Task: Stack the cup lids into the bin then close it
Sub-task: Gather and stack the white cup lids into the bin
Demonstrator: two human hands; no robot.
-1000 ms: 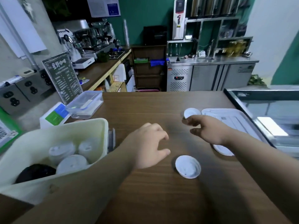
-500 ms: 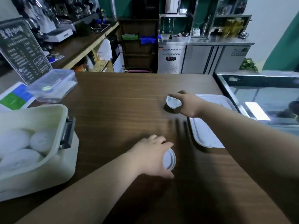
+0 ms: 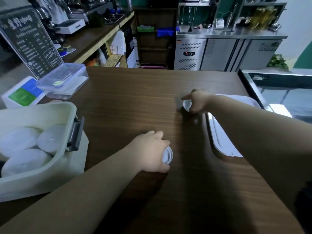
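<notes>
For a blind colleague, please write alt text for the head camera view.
On a wooden counter, the left hand grips the near lid and the right hand grips the far lid beside a white tray. An open bin at left holds lid stacks.

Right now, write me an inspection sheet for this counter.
Surface: brown wooden counter.
Job's things: open bin at left, holding stacked lids; white cover lying flat at right; near lid and far lid, one in each hand.
Clutter: clear box, menu board, blue-green card, all far left.
Hands: left hand grips the near lid; right hand grips the far lid.
Cables: nothing seen.
Surroundings: steel fridge unit behind; glass case at right.
</notes>
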